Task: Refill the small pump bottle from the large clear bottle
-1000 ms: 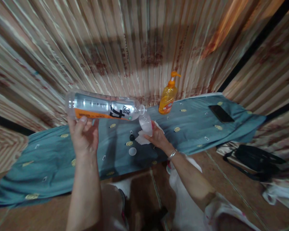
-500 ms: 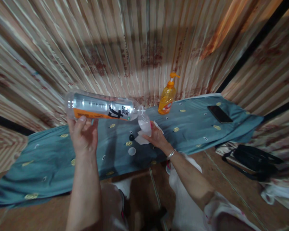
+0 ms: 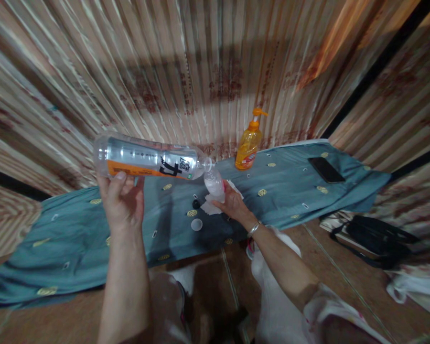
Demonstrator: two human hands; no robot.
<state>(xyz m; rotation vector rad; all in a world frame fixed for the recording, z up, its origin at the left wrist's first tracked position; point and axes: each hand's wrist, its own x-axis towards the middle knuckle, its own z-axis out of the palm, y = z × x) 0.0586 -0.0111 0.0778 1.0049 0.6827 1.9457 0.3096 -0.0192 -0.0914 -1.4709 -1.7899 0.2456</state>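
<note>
Head view, looking down at two bare arms over a table spread with a teal cloth (image 3: 294,177). The left hand (image 3: 122,203) is raised and holds a large clear bottle (image 3: 148,163) near its base, thumb over the near side, fingers curled around the far side. The bottle lies almost level, mouth to the right and tipped slightly down. Its open neck meets the top of a small clear bottle (image 3: 215,184), which the right hand (image 3: 232,203) grips upright just above the cloth, fingers closed around its lower part. A bracelet (image 3: 254,230) circles the right wrist. Under that hand lies a white tissue (image 3: 209,206). Nearby on the cloth sit a white cap (image 3: 197,224) and a small dark cap (image 3: 196,204). Farther back stands an orange pump bottle (image 3: 248,145); a dark phone (image 3: 326,170) lies to the right.
</note>
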